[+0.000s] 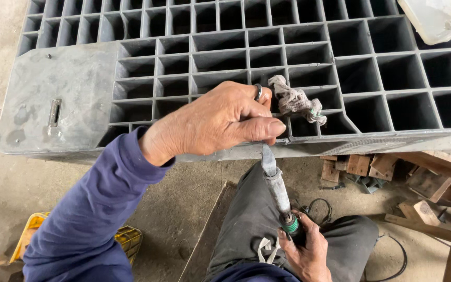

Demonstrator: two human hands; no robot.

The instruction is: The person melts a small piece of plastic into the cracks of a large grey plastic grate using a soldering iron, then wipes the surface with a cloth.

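My left hand [220,119], with a ring on one finger, rests closed on the front edge of a grey plastic grid pallet [53,83], pinching something small I cannot make out against the rim. My right hand [306,248] grips the dark handle of a long grey tool [276,188] with a green collar. The tool's tip points up and meets the pallet edge just under my left thumb. A crumpled dirty rag [296,102] lies on the grid right beside my left fingers.
A translucent plastic tub [437,18] sits at the pallet's far right corner. Wood offcuts [424,188] lie on the ground to the right, with a black cable [392,256] near my knee. A yellow crate [123,237] is at lower left. A plank [204,235] lies on the concrete floor.
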